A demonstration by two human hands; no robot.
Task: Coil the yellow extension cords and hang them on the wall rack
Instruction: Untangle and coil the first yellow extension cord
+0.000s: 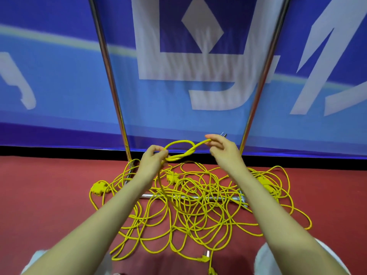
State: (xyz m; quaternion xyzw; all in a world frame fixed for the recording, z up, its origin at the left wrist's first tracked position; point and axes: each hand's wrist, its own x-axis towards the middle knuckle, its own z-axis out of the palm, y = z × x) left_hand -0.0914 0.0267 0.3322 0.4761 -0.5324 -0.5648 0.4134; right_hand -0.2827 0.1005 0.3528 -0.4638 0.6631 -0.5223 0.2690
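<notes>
A tangle of yellow extension cords point(198, 211) lies heaped on the red floor, over the base of a metal rack. My left hand point(154, 158) grips a small loop of yellow cord point(181, 150) lifted above the heap. My right hand point(222, 148) pinches the far end of that same cord, whose metal plug prongs point(223, 134) stick out behind the fingers. From the left hand a strand hangs down into the pile. Yellow socket blocks point(98, 188) lie at the left and right of the heap, and a yellow plug point(205, 258) lies near the bottom.
Two chrome rack posts point(111, 86) rise from the floor in front of a blue banner wall point(59, 92). The rack's chrome base bar point(190, 197) runs under the cords. My knees show at the bottom corners.
</notes>
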